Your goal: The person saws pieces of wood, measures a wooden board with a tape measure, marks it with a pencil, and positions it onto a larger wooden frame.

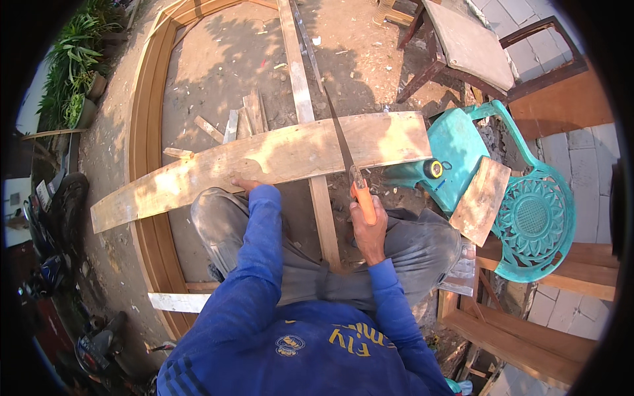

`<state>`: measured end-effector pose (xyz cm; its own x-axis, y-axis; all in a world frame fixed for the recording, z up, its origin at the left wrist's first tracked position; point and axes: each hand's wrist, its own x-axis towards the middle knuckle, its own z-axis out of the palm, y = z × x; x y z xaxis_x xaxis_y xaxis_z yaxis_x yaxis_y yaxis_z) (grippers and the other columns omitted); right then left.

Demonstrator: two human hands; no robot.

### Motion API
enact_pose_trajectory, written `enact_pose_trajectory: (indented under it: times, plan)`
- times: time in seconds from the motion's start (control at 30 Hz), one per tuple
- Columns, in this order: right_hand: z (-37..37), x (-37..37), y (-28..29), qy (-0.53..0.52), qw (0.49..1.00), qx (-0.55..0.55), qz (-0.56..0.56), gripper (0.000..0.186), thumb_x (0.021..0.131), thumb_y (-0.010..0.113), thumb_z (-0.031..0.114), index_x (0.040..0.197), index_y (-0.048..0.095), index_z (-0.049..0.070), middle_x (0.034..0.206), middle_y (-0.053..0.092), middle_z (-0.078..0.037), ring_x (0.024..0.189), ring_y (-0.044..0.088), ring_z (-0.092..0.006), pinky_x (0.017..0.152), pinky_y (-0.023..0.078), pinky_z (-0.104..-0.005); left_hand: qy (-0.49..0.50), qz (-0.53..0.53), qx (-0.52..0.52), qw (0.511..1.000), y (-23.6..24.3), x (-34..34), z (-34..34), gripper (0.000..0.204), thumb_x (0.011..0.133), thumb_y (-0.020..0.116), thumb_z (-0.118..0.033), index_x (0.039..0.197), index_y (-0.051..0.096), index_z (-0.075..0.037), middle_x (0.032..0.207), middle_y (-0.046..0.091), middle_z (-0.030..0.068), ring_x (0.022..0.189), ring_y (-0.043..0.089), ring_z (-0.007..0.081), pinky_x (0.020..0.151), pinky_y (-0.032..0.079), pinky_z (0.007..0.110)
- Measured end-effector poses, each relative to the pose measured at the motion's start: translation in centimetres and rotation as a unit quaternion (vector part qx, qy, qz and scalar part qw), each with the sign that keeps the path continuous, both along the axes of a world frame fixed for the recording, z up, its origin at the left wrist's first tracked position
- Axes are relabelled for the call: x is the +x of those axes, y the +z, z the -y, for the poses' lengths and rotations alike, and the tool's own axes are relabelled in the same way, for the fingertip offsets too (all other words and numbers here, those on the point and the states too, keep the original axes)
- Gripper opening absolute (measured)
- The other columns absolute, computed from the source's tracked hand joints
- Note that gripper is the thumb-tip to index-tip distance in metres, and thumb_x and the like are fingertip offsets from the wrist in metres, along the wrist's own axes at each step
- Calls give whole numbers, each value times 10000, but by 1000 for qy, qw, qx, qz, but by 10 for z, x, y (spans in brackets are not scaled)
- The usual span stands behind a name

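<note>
A long wooden board (277, 155) lies crosswise in front of my knees, over a narrow timber strip (321, 211) that runs away from me. My right hand (371, 232) is wrapped round the orange handle of a handsaw (344, 146). Its blade stands across the board, right of the middle, and points away from me. At the board's near edge, by my left knee, rests my left hand (247, 185); its fingers are partly hidden by the sleeve, with some laid at the edge. How deep the blade sits in the wood cannot be made out.
On the right stands a green plastic chair (462, 142) carrying a tape measure (433, 169) and a short board (482, 201). A wooden frame (146, 119) curves along the left. Offcuts (254, 112) lie beyond the board. A worn wooden chair (469, 49) is at far right, motorcycles (59, 211) at left.
</note>
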<state>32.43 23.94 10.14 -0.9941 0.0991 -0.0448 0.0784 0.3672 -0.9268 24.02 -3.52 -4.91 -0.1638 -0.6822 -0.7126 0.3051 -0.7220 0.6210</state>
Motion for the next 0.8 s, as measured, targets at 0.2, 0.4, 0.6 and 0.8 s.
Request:
enact_pose_trajectory:
  times: [0.2, 0.4, 0.6, 0.8]
  plan:
    - [2, 1, -8, 17, 999, 16, 27, 187, 856, 639, 124, 971, 608, -21, 779, 584, -116, 712, 569, -238, 701, 469, -371, -27, 29, -6, 999, 6, 16, -1, 637, 870, 691, -378, 1368, 500, -30, 1366, 539, 221, 1326, 455, 361, 1087, 370, 493]
    - [9, -4, -11, 16, 999, 37, 13, 211, 846, 668, 166, 864, 550, -8, 711, 597, -207, 679, 611, -399, 651, 476, -456, -218, 341, -449, 797, 30, 15, -66, 606, 842, 748, -280, 1327, 522, 6, 1348, 532, 250, 1323, 448, 376, 1097, 365, 460]
    - [12, -2, -12, 32, 998, 48, 11, 203, 849, 668, 164, 875, 554, -2, 690, 581, -193, 652, 598, -382, 635, 476, -443, -425, 319, -646, 548, 12, -59, -67, 600, 827, 722, -452, 1229, 623, -18, 1324, 537, 192, 1384, 384, 365, 1173, 179, 604]
    - [16, -3, -12, 31, 998, 39, 31, 206, 854, 656, 100, 1028, 641, -9, 805, 599, -119, 699, 581, -227, 693, 485, -341, -442, 373, -670, 465, -9, -106, -75, 674, 839, 616, -633, 1165, 657, -44, 1282, 577, 164, 1343, 432, 327, 1174, 46, 651]
